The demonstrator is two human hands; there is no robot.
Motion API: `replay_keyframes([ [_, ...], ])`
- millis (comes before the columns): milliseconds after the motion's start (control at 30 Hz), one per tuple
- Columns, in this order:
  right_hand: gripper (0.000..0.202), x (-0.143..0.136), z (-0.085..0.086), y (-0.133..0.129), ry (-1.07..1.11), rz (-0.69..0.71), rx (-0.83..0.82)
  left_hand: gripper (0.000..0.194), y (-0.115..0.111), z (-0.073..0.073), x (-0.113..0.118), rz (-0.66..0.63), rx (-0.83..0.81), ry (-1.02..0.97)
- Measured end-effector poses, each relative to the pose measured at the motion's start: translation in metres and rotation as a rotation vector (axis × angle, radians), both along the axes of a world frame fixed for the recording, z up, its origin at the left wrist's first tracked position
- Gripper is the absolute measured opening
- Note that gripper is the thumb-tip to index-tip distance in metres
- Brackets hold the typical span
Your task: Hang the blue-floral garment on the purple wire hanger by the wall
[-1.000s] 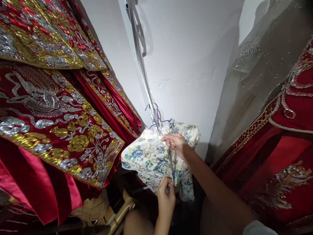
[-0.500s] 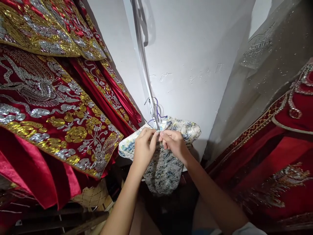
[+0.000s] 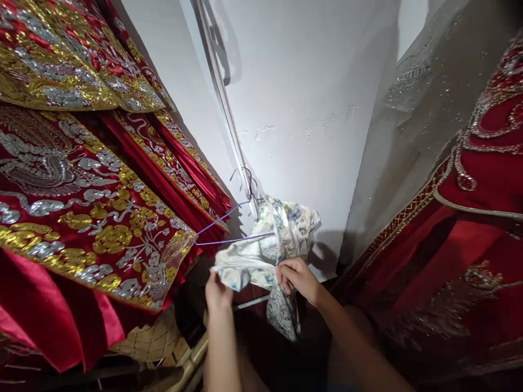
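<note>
White, blue-flowered cloth is passing between the left fingers (image 3: pixel 214 276), which are pinching its edge, and the right fingers (image 3: pixel 287 268), closed around a gathered fold. Between and above them, the soft floral garment (image 3: pixel 292 228) is hanging in the lower centre of the frame, its side towards the left being drawn out below the thin purple hanger (image 3: pixel 224 241). One hanger arm is showing bare while the other is running into the cloth, so the step in hand seems to be parting or adjusting garment and hanger on that side. Moving on from here is calling, I judge, for a firm right grip and a slack left edge, so that nothing is snagging on the hanger's bare corner. Higher up, the hanger's hook is sitting beside the slim white pole (image 3: pixel 224 103). Compared with the previous frame, the hands are no longer meeting at the collar: both are working lower and well apart, and the bare hanger arm is newly showing.
</note>
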State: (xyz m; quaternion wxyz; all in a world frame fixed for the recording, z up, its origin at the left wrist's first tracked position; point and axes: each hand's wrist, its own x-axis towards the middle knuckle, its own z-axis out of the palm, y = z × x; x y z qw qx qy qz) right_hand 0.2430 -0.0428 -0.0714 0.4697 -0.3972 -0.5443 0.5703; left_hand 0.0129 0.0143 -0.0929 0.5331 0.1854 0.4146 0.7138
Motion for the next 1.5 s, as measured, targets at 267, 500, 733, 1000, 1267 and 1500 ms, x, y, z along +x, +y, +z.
replay_keyframes([
  [267,0.04,0.042,-0.068,-0.035,-0.272,-0.232,-0.052,0.02,-0.05,0.015,0.09,-0.271,0.087,0.038],
  [500,0.026,0.024,-0.002,-0.031,-0.018,0.123,0.178,0.025,-0.095,0.061,0.12,-0.376,0.374,0.639],
  [733,0.017,0.03,0.041,-0.011,-0.357,0.24,0.208,0.031,-0.094,0.041,0.057,-0.719,0.337,0.833],
  [1000,0.045,0.022,0.054,0.081,-0.206,-0.085,0.329,0.019,-0.11,0.042,-0.022,-0.744,0.031,1.234],
  [1267,0.01,0.017,0.014,0.089,-0.284,-0.171,0.317,0.04,-0.067,0.102,-0.063,-0.265,0.131,1.645],
  [1500,0.024,0.039,0.027,0.052,-0.334,-0.191,0.388,0.041,-0.033,0.132,-0.055,-0.167,0.292,1.769],
])
